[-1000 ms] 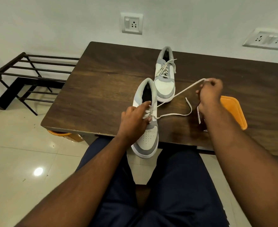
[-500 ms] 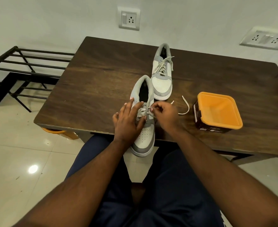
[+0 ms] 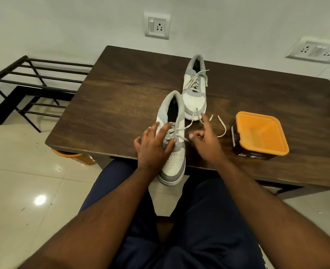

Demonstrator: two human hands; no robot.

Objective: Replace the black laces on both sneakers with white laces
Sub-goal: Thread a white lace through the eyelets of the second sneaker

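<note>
Left hand [image 3: 152,146] rests on the near sneaker [image 3: 172,140], fingers [image 3: 150,133] spread flat over its white lace [image 3: 181,131]. Right hand [image 3: 206,140] hovers just beside, fingers loosely apart, holding nothing; the far sneaker [image 3: 195,90] lies beyond on the worktop [image 3: 111,98].

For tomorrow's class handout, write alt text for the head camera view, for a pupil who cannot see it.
A seated person's left hand presses the near sneaker, half-laced in white, at the edge of a dark wooden table, while the right hand hovers beside its loose lace ends. A second sneaker, fully laced in white, lies behind it, with an orange-rimmed tub to the right.
</note>
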